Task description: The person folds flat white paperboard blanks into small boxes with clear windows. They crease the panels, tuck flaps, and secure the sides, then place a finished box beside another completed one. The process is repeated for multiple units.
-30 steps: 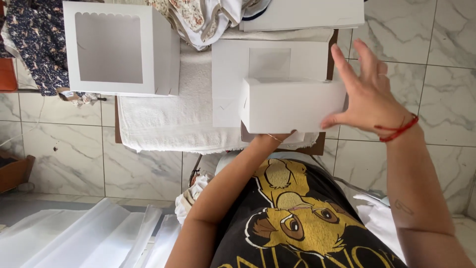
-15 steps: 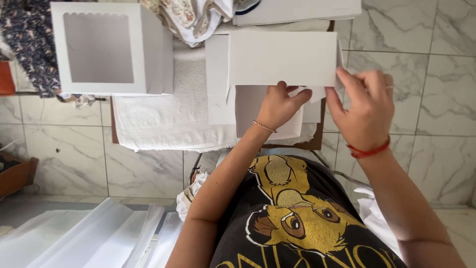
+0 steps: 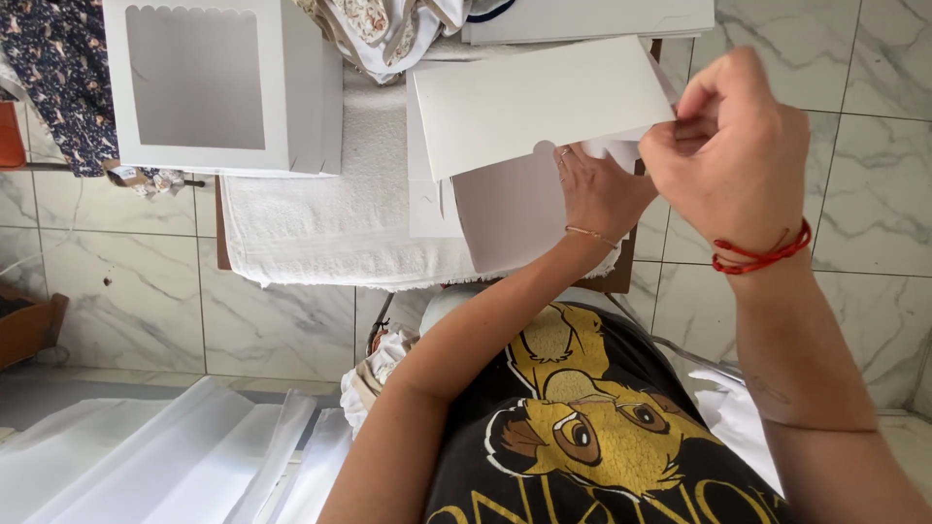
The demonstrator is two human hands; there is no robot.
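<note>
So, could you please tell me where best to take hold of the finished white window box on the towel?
Probably by the two plain side walls of the window box, coming from above with a hand each side; the front is mostly thin window film, which would dent.
</note>
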